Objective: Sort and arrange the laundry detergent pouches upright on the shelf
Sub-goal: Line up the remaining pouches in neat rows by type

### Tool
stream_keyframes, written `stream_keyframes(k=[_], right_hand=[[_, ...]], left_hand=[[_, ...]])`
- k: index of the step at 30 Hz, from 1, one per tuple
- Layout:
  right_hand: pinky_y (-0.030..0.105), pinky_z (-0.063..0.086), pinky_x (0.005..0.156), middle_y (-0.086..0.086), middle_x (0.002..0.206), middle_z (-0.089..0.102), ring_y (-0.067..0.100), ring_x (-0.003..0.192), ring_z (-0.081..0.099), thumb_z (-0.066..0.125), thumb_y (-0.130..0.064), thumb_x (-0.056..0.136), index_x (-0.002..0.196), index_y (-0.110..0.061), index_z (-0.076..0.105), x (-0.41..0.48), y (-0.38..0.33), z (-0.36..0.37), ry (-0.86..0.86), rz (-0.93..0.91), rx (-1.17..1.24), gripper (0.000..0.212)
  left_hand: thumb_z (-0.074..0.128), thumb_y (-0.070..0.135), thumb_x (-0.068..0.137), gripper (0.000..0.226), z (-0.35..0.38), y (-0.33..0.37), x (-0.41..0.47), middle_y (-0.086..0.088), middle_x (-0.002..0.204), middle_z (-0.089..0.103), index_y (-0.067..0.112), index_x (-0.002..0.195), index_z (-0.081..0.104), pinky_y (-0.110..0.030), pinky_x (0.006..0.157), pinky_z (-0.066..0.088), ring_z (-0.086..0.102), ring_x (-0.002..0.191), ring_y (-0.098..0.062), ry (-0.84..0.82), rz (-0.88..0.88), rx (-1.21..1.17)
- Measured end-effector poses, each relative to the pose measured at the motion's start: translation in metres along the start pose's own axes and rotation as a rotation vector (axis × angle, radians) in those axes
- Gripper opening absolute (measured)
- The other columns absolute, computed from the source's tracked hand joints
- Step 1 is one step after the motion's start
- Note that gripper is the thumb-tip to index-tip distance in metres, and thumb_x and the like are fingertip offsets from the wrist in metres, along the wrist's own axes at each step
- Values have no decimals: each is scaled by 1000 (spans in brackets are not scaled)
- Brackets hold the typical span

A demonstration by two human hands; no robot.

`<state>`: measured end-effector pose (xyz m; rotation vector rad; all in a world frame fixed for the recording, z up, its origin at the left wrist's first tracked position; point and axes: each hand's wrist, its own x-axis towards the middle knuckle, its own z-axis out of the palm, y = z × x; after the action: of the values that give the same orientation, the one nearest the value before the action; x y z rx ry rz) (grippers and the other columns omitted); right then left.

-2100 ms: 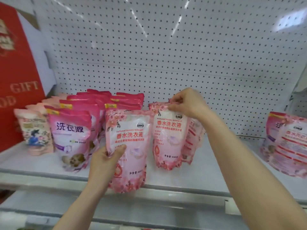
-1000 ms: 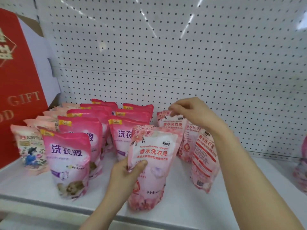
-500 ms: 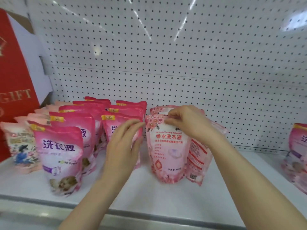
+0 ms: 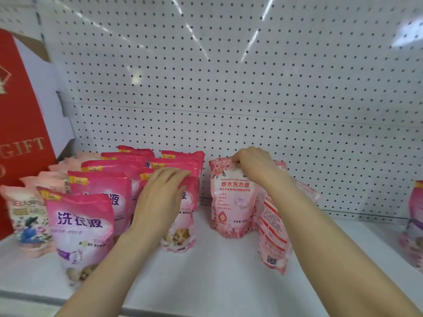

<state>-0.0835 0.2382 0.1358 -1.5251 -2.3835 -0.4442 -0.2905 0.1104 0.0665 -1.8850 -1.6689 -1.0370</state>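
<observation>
Rows of magenta pouches stand upright on the white shelf point(image 4: 206, 282), the nearest magenta pouch point(image 4: 80, 229) at front left. Further in, the left hand point(image 4: 160, 197) lays nearly straight fingers over the top of a puppy-print pouch point(image 4: 180, 234). A back-facing pouch point(image 4: 272, 236) leans beside the upright pink floral pouch point(image 4: 231, 202), whose top edge the right hand point(image 4: 251, 168) pinches. White pegboard point(image 4: 229, 76) stands behind.

Glossy plastic pouches point(image 4: 232, 200) – smooth white shelf point(image 4: 217, 271), perforated metal backboard point(image 4: 251, 76).
</observation>
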Motion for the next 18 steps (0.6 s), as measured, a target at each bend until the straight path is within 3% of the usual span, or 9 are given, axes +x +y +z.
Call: stream_keyframes(k=[5, 7, 9, 11, 13, 16, 18], right_hand=[[33, 47, 77, 4, 112, 71, 27, 100, 64, 53, -27, 99, 127, -28, 64, -25, 5, -16, 17, 43, 96, 30], [35, 48, 84, 1, 114, 72, 26, 108, 63, 53, -31, 99, 129, -26, 63, -49, 14, -29, 151, 85, 142, 32], [36, 46, 83, 2, 109, 73, 27, 109, 60, 56, -31, 97, 127, -23, 65, -81, 30, -37, 326, 163, 140, 32], [36, 47, 82, 2, 108, 73, 29, 107, 60, 58, -40, 96, 126, -24, 65, -117, 45, -36, 395, 295, 167, 36], [40, 52, 86, 1, 109, 72, 29, 103, 64, 59, -49, 92, 124, -27, 65, -144, 51, -26, 304, 433, 308, 39], [46, 56, 79, 4, 97, 74, 30, 86, 70, 61, -30, 88, 104, -29, 68, -161, 56, -12, 265, 488, 575, 18], [42, 57, 73, 2, 88, 72, 27, 77, 68, 60, -20, 88, 92, -32, 67, -170, 67, -15, 298, 490, 632, 15]], left_hand=[[68, 9, 85, 39, 3, -1, -2, -6, 120, 64, 12, 124, 63, -41, 102, 40, 52, 119, -29, 14, -4, -33], [67, 6, 85, 38, 5, 5, -6, -8, 122, 62, 10, 122, 64, -38, 103, 36, 49, 119, -30, 84, 12, -71], [66, 1, 83, 35, 8, 16, -13, -11, 121, 61, 7, 118, 66, -34, 105, 31, 47, 118, -32, 184, 60, -131], [64, 0, 83, 32, 13, 32, -23, -12, 120, 61, 5, 114, 67, -30, 105, 30, 48, 117, -33, 233, 101, -207], [63, 1, 84, 32, 23, 50, -34, -9, 121, 60, 8, 116, 67, -25, 104, 30, 50, 116, -30, 177, 105, -300], [65, 7, 86, 40, 42, 73, -56, -1, 128, 57, 17, 125, 62, -24, 99, 33, 50, 119, -22, -63, 35, -411], [65, 13, 88, 43, 52, 83, -68, 2, 133, 54, 22, 130, 58, -24, 99, 33, 48, 124, -18, -202, -7, -463]])
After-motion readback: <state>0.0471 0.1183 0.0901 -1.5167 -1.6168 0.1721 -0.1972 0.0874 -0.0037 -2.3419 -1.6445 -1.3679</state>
